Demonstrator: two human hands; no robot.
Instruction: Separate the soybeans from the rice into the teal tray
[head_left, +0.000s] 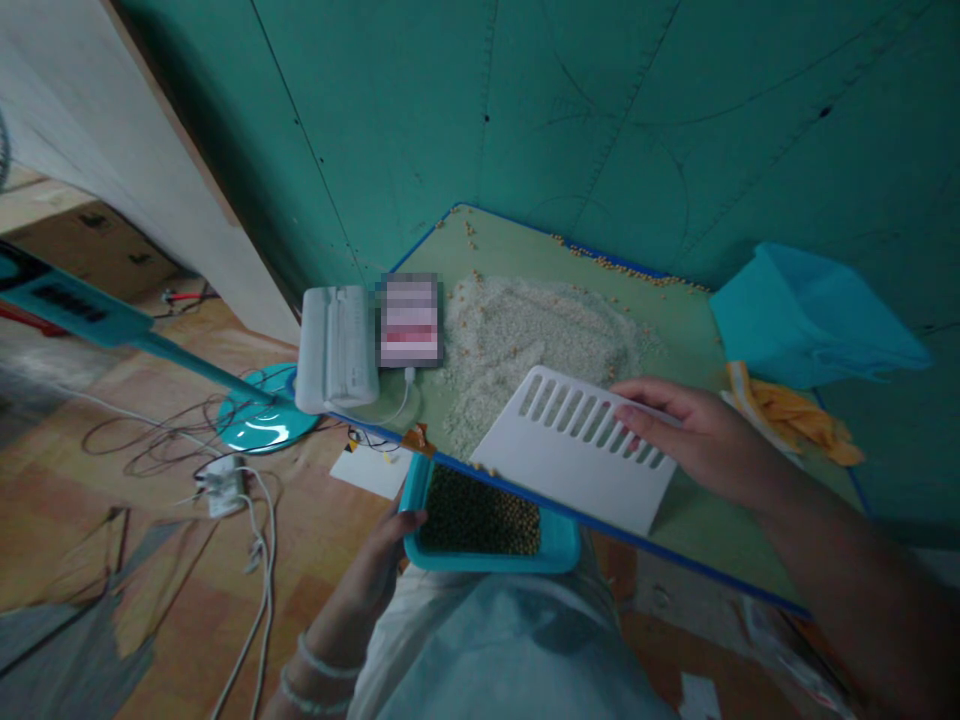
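Note:
My left hand (394,540) grips the left rim of a turquoise tub (559,545), held just below the table's front edge. Inside the tub lie dark green beans (469,515) and yellow beans (527,520). My right hand (686,425) is closed on the slotted edge of a white plastic scraper (566,460), which lies tilted over the front of the table (690,330). Behind the scraper spreads a heap of pale grains (540,325) with a few yellow beans among it. A few more yellow beans (484,468) sit at the table's front edge.
A white device (337,345) and a blurred-out device with a cable (410,325) stand at the table's left. Yellow beans (637,270) line the back edge. To the right are a blue fabric bin (802,315) and an orange cloth (799,420). Cables and a power strip (223,485) lie on the floor.

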